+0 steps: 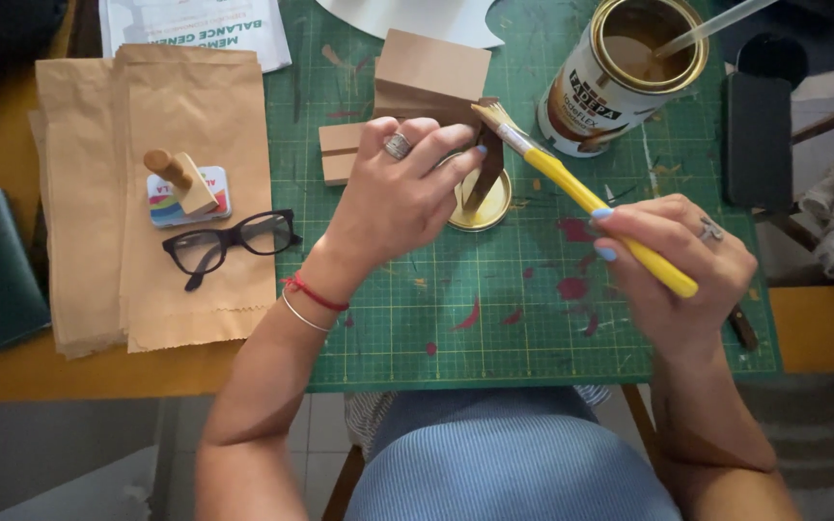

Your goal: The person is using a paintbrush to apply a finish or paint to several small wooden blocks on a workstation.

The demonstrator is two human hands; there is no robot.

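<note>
The left hand (403, 198) was clamped on a small dark-brown wooden piece (486, 174) above a round gold lid (487, 207) mid-tabletop; the right hand (682, 265) gripped a yellow-handled paintbrush (581, 193), bristles touching the piece, near the open paint can (620, 77) at the far edge.

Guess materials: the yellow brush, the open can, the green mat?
Brush: glossy yellow handle, likely painted wood or plastic; metal ferrule, pale bristles. Can: metal, shiny gold rim, printed label. Mat: matte green, gridded, paint-stained, probably vinyl or rubber.
</note>
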